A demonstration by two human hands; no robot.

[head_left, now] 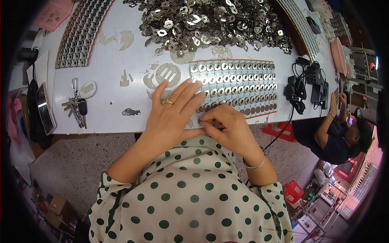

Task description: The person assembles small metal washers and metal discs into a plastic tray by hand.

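In front of me lies a flat panel (243,89) with rows of small round metal pieces, most showing a dark slot in the middle. The discs in part of its near row (259,109) look darker and reddish. My left hand (172,105), a gold ring on one finger, lies with fingers spread over the panel's left edge. At its near left corner my right hand (227,123) is closed in a pinch, thumb and forefinger together beside my left thumb. What is between those fingertips is too small to make out.
A big heap of loose metal pieces (210,24) covers the far table. More filled panels stand at far left (83,34) and far right (300,26). Keys (77,105) lie left; black adapters and cables (308,85) lie right. Another person (340,133) sits at right.
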